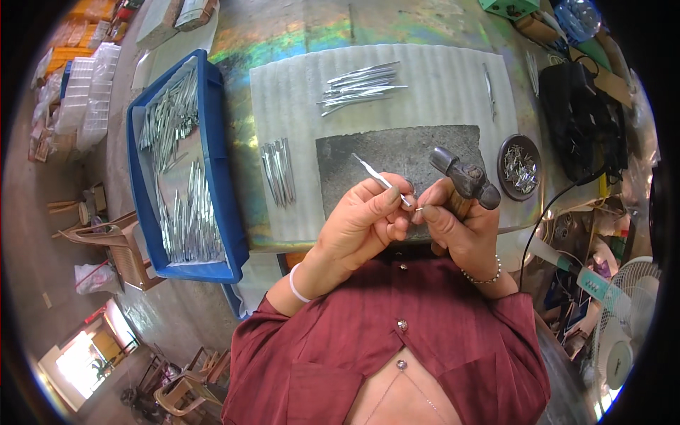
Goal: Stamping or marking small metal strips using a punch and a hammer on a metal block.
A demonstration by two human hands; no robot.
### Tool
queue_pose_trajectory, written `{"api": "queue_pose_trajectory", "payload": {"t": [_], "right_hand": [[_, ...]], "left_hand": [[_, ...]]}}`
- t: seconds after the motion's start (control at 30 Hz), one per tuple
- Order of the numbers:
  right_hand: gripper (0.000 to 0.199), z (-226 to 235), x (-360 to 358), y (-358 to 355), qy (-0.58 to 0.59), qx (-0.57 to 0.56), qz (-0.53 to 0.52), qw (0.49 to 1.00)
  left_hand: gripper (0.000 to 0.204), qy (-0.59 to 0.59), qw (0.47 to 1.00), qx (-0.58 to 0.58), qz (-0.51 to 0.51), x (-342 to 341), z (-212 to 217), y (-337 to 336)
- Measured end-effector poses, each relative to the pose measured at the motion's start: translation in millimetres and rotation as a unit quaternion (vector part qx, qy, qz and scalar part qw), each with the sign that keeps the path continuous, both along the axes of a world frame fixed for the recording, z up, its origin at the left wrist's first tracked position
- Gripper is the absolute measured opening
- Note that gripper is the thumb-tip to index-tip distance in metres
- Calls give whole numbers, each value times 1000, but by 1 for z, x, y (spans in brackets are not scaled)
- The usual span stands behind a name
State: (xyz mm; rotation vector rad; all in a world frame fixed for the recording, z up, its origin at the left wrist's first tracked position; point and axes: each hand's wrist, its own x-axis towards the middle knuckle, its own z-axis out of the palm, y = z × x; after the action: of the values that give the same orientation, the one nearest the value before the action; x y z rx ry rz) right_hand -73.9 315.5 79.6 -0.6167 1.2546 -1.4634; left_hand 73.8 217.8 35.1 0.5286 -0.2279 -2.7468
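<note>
My left hand (363, 218) is closed around a slim silvery metal tool (374, 172), like a small tweezer or cuticle pusher. Its narrow tip points up and left, its other end toward my right hand. In my right hand (464, 228) is a hammer (462, 177), head up, the handle tucked in the palm. Between that thumb and finger sits a tiny metal pin (420, 209), close to the tool's lower end. Both hands are over the near edge of a dark slab (347, 154). At the right, a round dark dish (502, 170) holds many small metal pins (523, 170).
White foam sheet (283, 92) lies under the slab. On it are a far pile of silvery tools (361, 85), a left bundle (278, 173) and one single tool (489, 91). A blue tray (214, 142) of similar pieces stands left; a black bag (577, 113) lies right.
</note>
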Motion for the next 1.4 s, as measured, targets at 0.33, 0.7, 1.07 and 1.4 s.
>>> {"api": "queue_pose_trajectory", "payload": {"t": [0.33,0.7,1.07,1.4], "right_hand": [[13,3,8,-5,114,39,-20,993],[20,-10,13,-12,415,-85,-67,903],[45,-15,-14,-2,436,19,73,897],[37,-25,-7,-6,434,29,92,896]], "left_hand": [[20,15,998,54,-7,0,3,0],[16,-3,994,111,-17,-5,2,0],[13,-18,996,-20,85,24,7,-13],[9,-124,943,-298,74,16,1,-8]]}}
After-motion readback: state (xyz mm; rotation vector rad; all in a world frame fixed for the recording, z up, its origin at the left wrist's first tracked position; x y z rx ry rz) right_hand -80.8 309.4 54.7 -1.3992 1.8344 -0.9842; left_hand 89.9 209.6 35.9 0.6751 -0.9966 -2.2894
